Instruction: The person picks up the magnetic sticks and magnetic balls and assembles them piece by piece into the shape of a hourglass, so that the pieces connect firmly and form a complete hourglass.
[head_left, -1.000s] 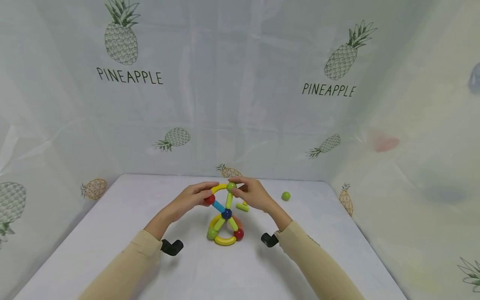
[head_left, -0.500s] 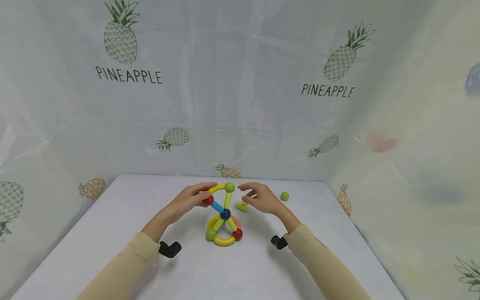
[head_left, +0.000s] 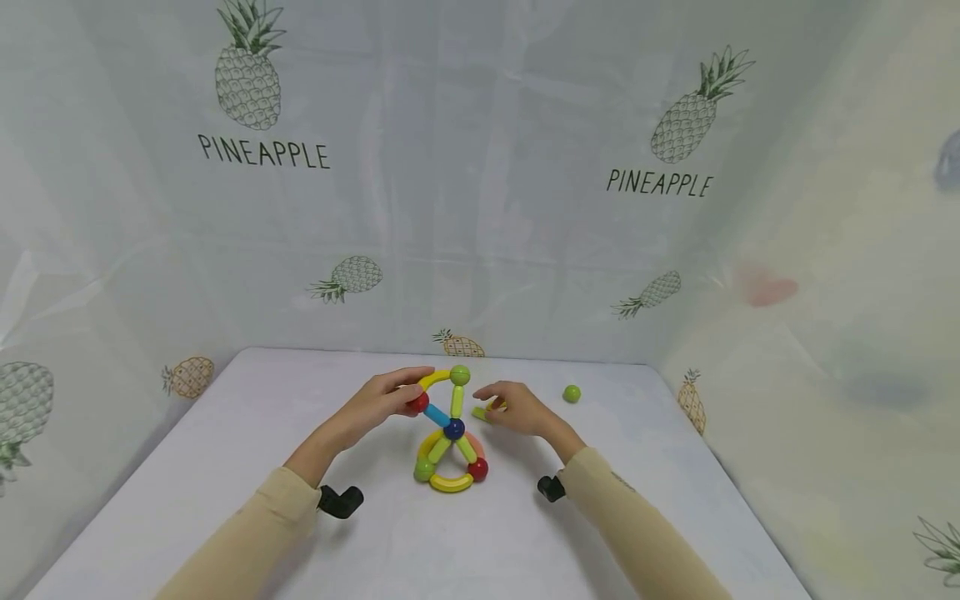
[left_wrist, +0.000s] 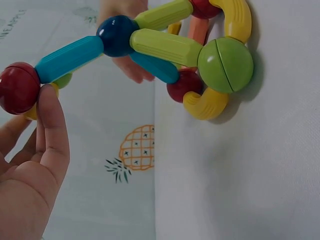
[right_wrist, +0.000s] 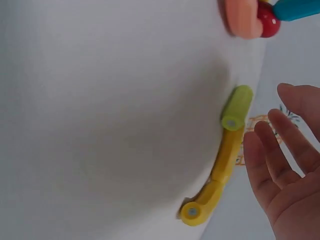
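Note:
A toy frame of magnetic rods and balls stands upright on the table, joined at a dark blue ball (head_left: 453, 429). Its base is a ring of curved rods; a green ball (head_left: 460, 375) tops the upper part. My left hand (head_left: 375, 402) pinches the upper left corner, thumb against the blue rod (left_wrist: 70, 59) beside the red ball (left_wrist: 19, 89), other fingers behind. My right hand (head_left: 522, 408) hovers with loosely bent fingers near a loose short green rod (right_wrist: 237, 107) and yellow curved rods (right_wrist: 227, 155). Nothing shows between those fingers in the right wrist view.
A loose green ball (head_left: 572, 393) lies at the back right of the white table (head_left: 360, 542). Behind it hangs a pineapple-print curtain (head_left: 480, 208). Black wrist cameras (head_left: 341, 502) jut inward from both sleeves.
My right hand has let go of the top green ball, moved right, then lowered toward the loose rods. The left hand keeps its hold; the frame stays in place.

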